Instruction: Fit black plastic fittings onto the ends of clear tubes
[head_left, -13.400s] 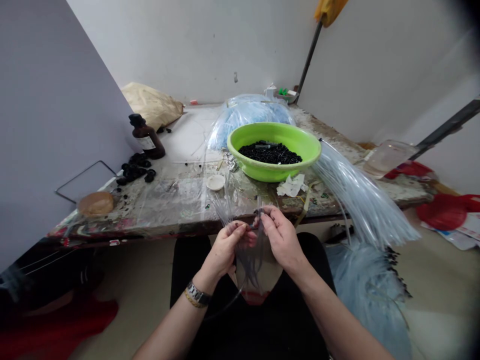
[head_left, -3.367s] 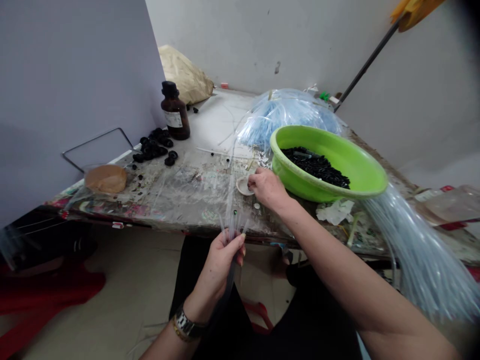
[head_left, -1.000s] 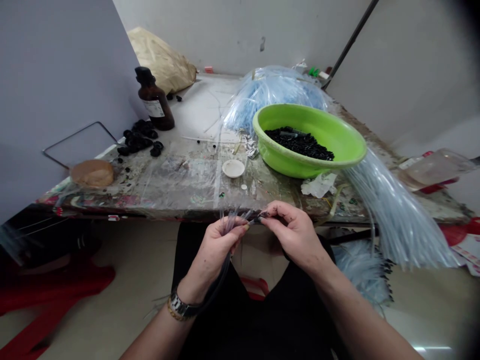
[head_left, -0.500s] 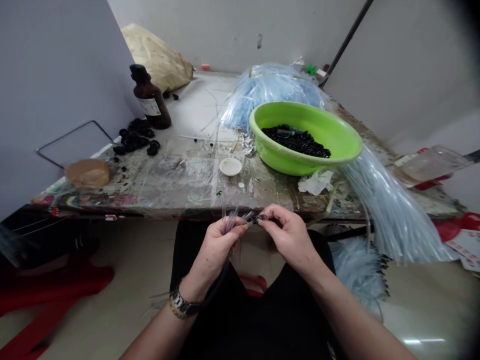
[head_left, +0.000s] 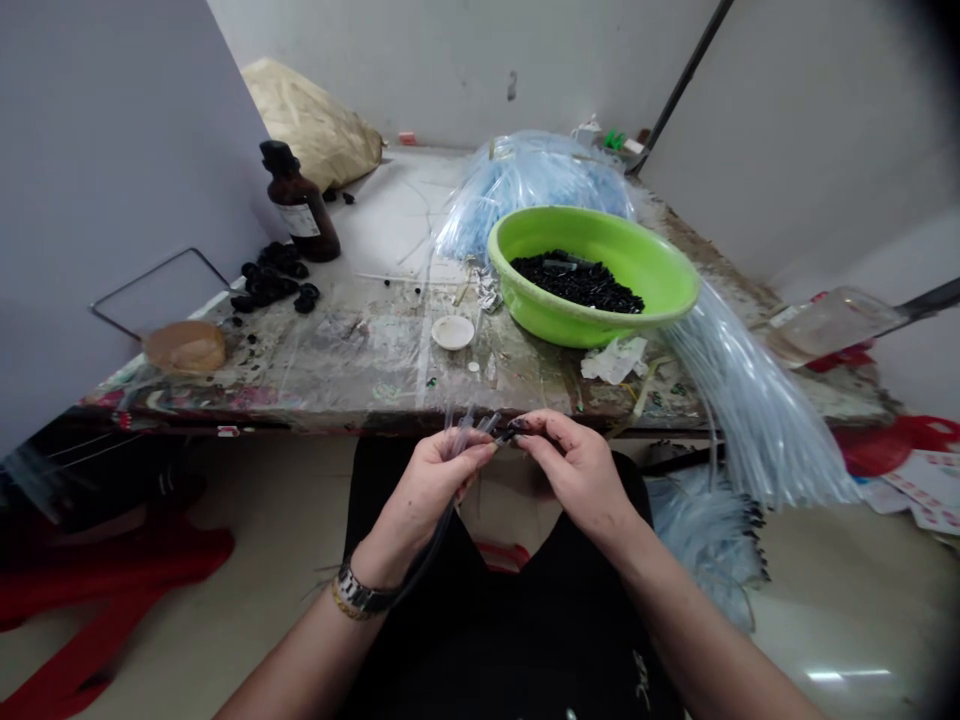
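In front of the table edge, my left hand (head_left: 442, 475) is closed round a small bunch of clear plastic tubes (head_left: 463, 436), their ends sticking up past the thumb. My right hand (head_left: 574, 470) pinches a small black piece (head_left: 513, 432) between thumb and fingertips, right at the end of one tube. Whether the piece sits on or in the tube I cannot tell. Dark smudges mark the right fingertips. Beyond the hands, a green basin (head_left: 592, 320) holds a heap of small black pieces (head_left: 581, 284).
Long clear tubes (head_left: 757, 410) hang over the table's right front edge; another bundle (head_left: 536, 185) lies behind the basin. A small white dish (head_left: 452, 332), a brown bottle (head_left: 304, 215), black lumps (head_left: 270, 275) and a wire-handled brown pad (head_left: 185, 346) stand on the table (head_left: 337, 385). A clear bottle (head_left: 840, 325) lies right.
The view has shifted slightly. Both hands stay together at the tube ends, and the right fingertips have moved only a little around the black piece.
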